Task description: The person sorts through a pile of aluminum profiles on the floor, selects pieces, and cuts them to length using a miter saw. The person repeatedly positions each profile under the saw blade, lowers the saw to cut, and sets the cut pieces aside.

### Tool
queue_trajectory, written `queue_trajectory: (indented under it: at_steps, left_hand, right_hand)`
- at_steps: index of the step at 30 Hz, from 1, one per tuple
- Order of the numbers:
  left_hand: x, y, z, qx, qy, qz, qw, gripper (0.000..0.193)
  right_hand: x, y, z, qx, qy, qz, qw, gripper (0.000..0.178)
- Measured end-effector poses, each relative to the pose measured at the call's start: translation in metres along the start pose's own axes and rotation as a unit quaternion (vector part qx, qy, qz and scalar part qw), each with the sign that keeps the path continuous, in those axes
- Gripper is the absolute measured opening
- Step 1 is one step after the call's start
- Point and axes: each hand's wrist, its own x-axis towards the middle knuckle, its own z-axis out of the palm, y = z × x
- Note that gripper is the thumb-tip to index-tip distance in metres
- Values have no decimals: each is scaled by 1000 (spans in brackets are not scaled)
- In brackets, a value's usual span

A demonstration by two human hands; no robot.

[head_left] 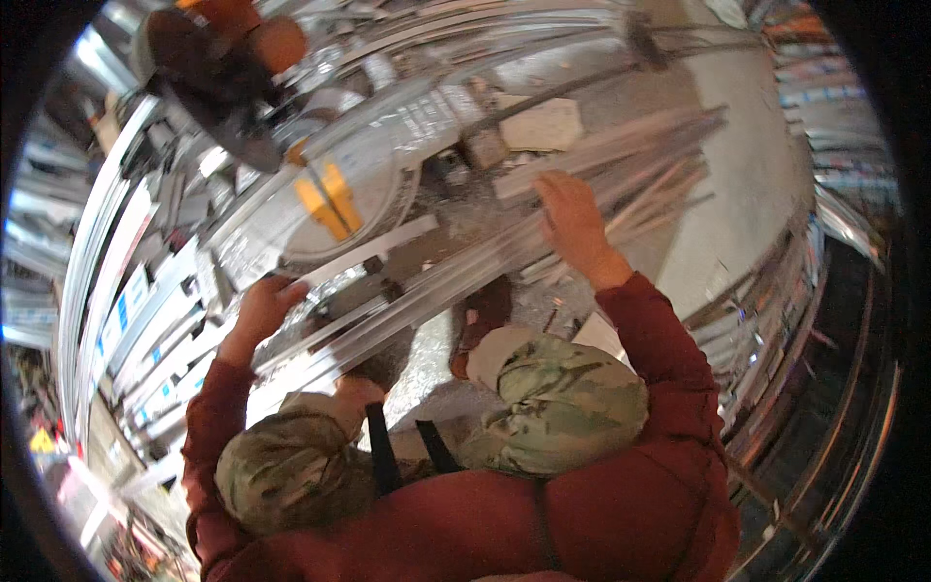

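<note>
My left hand (264,308) is beside the saw table, its fingers closed at the near-left end of a short pale metal strip (378,248). The strip slants up to the right in front of the saw's round table (383,209). A yellow slotted insert (330,201) sits in that table. My right hand (574,221) is over a bundle of long metal profiles (465,254), fingers stretched out and thumb apart. Blur hides whether its fingertips touch them. The profiles run across above my knees. At the upper left is the saw's dark blade guard (218,92) with an orange motor housing (221,15).
Stacked bright metal profiles (145,325) fill the left side. More long lengths lie at the right (776,359). A pale flat board (540,124) rests beyond the profiles. Offcuts (189,199) clutter the area near the saw. A pale floor strip (752,184) shows at the right.
</note>
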Motion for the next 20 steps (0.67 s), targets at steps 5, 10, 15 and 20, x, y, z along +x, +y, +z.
queue_trajectory:
  at_steps: [5,10,15,20]
  left_hand:
    - [1,47,23,20,-23,37,999,53]
    - [-14,-5,-1,24,19,37,999,50]
    - [-16,-47,-31,14,48,-18,999,55]
    - [19,3,-8,-63,64,45,995,46]
  right_hand:
    - [64,-115,24,123,-71,-163,976,45]
    - [53,-14,27,-98,-209,5,973,12]
    - [36,105,-14,-196,-152,118,962,14]
    - [103,0,24,44,-118,-19,992,25]
